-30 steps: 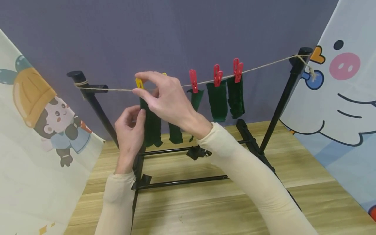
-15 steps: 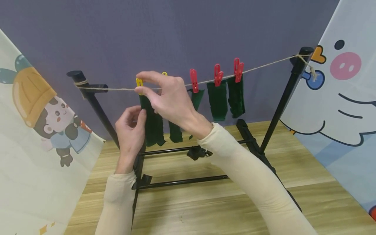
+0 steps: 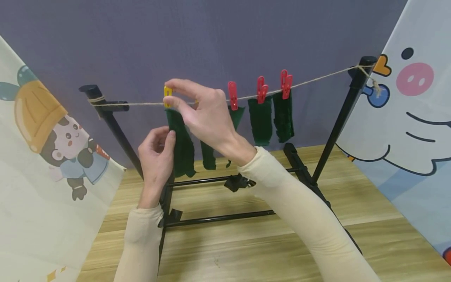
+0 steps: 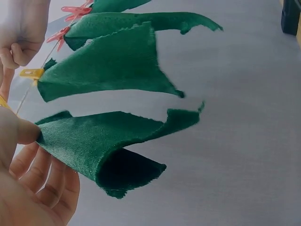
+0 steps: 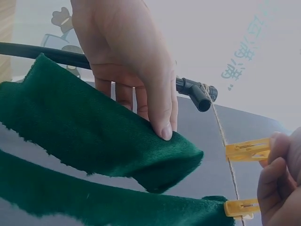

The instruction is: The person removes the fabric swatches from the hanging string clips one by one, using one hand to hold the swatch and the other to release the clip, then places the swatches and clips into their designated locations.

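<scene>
My left hand (image 3: pixel 156 156) pinches the edge of a dark green cloth piece (image 3: pixel 182 150) between thumb and fingers, just below the string (image 3: pixel 142 104). With thumb and fingertips, my right hand (image 3: pixel 211 119) grips a yellow clothespin (image 3: pixel 167 96) above that cloth. In the right wrist view the clothespin's tip (image 5: pixel 231 152) meets the string, while the cloth's top corner (image 5: pixel 195 153) lies apart from it. A second yellow clothespin (image 5: pixel 237 208) holds another green piece (image 4: pixel 108 66) on the string beside it; my right hand mostly hides this pin in the head view.
Red clothespins (image 3: pixel 233 96) hold further green pieces (image 3: pixel 260 121) along the string to the right. The string runs between a left black post (image 3: pixel 118 131) and a right black post (image 3: pixel 340 121). Crossbars (image 3: pixel 218 217) lie low over the wooden table (image 3: pixel 225 254).
My right hand has risen slightly with the yellow clothespin, which has come away from the cloth's top edge. The cloth's top now sits below the string; my left hand has stayed nearly still.
</scene>
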Motion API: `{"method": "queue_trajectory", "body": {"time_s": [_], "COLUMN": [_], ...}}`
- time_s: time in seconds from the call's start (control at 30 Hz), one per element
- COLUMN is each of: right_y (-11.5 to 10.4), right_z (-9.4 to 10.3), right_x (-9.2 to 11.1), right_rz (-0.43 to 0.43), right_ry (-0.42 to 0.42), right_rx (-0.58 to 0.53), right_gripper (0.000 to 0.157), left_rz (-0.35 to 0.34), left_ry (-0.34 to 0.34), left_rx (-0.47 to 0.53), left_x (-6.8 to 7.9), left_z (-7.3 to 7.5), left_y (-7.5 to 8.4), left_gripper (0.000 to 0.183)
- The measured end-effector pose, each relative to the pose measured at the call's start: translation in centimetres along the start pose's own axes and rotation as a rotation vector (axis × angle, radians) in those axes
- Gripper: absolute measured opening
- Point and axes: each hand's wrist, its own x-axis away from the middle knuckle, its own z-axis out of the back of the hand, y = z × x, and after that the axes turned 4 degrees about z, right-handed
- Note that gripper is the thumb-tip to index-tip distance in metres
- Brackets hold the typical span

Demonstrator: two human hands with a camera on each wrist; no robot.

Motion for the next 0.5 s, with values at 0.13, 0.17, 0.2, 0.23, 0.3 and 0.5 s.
{"method": "queue_trajectory", "body": {"time_s": [0.13,0.17,0.2,0.23,0.3,0.5], "right_y": [-0.15,-0.17,-0.22,-0.27,-0.31,-0.31], "right_z": [0.07,0.07,0.08,0.08,0.10,0.00], "right_x": [-0.04,-0.05,-0.05,-0.06,-0.04,0.06], "right_rz": [0.007,0.008,0.008,0.008,0.006,0.016], "right_ry": [0.019,0.021,0.023,0.025,0.029,0.035], "right_rx": [-0.030,-0.035,-0.038,-0.036,-0.038,-0.036], "right_gripper": [0.028,0.028,0.029,0.029,0.029,0.029], "left_rz": [0.007,0.007,0.007,0.005,0.002,0.003], "left_ry": [0.003,0.003,0.004,0.004,0.003,-0.005], "left_rx": [-0.002,-0.004,-0.005,-0.005,-0.006,0.003], "left_x": [0.05,0.07,0.08,0.10,0.12,0.25], "left_z": [-0.04,-0.03,-0.02,-0.01,0.02,0.09], "left_y": [0.02,0.01,-0.01,-0.03,-0.09,-0.26], "left_gripper": [0.020,0.020,0.020,0.020,0.020,0.019]}}
